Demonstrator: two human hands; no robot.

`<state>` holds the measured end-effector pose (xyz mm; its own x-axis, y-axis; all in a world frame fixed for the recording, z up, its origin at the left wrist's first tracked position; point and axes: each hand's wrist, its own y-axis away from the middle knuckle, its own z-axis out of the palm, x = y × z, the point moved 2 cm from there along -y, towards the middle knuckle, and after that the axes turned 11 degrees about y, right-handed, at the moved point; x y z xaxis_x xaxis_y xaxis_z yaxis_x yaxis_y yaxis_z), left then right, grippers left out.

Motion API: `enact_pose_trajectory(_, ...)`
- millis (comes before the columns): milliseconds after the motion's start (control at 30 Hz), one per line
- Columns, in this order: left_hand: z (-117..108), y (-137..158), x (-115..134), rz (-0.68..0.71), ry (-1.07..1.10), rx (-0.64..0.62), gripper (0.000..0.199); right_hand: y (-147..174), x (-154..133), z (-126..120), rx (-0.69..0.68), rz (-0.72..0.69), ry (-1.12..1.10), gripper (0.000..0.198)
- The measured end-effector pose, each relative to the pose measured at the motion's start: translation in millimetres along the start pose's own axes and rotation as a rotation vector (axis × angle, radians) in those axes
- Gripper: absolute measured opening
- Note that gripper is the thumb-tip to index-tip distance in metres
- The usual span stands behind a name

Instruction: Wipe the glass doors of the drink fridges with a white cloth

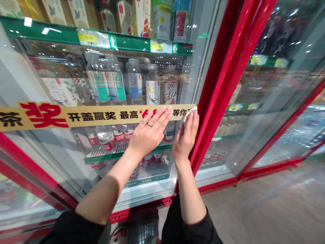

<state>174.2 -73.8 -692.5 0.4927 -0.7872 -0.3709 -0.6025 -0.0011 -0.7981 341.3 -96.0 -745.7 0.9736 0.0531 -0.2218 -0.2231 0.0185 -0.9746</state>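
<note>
A long yellow sticker strip (106, 115) with red and black lettering runs across the glass door (177, 142) of a drinks fridge. My left hand (149, 130) lies flat on the strip right of its middle, fingers stretched together and a ring on one of them. Close by on the right, my right hand (186, 137) presses a white cloth or tissue (190, 113) against the strip's right end, beside the red door frame. Most of that white piece is hidden under my fingers, so its exact kind is unclear.
Behind the glass, bottles (134, 79) stand on shelves with green price rails (134, 43). A red upright frame (220, 78) separates this door from another fridge door (251, 101) on the right. Grey floor (274, 203) shows at the lower right.
</note>
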Motion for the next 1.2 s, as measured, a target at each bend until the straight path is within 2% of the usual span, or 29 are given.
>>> enact_pose_trajectory(233, 1.5, 1.2, -0.8, 0.002, -0.003, 0.000, 0.090, 22.2, 2.8, -5.6, -0.034, -0.021, 0.021, 0.073)
enact_pose_trajectory(400, 2.1, 1.1, -0.1, 0.016, -0.031, 0.015, 0.088, 17.6, 3.2, -4.4, -0.072, -0.002, 0.024, 0.072)
enact_pose_trajectory(600, 3.0, 2.1, -1.1, -0.012, -0.009, -0.025, 0.091, 20.5, 3.0, -8.5, -0.068, -0.104, -0.023, 0.072)
enact_pose_trajectory(700, 3.8, 2.8, -1.4, -0.013, 0.007, -0.026, 0.091, 28.7, 7.0, -10.5, -0.042, -0.058, 0.018, 0.070)
enact_pose_trajectory(867, 5.1, 3.0, -1.4, -0.008, 0.016, 0.009, 0.089, 27.5, 2.2, -9.4, -0.073, 0.007, 0.007, 0.072)
enact_pose_trajectory(1067, 6.1, 3.3, -1.6, -0.008, 0.009, 0.017, 0.087, 26.2, -4.3, -14.3, -0.102, -0.108, -0.066, 0.076)
enact_pose_trajectory(1200, 6.7, 3.9, -1.7, -0.011, 0.029, 0.010, 0.090, 33.9, 1.7, -15.3, -0.041, -0.097, -0.052, 0.076)
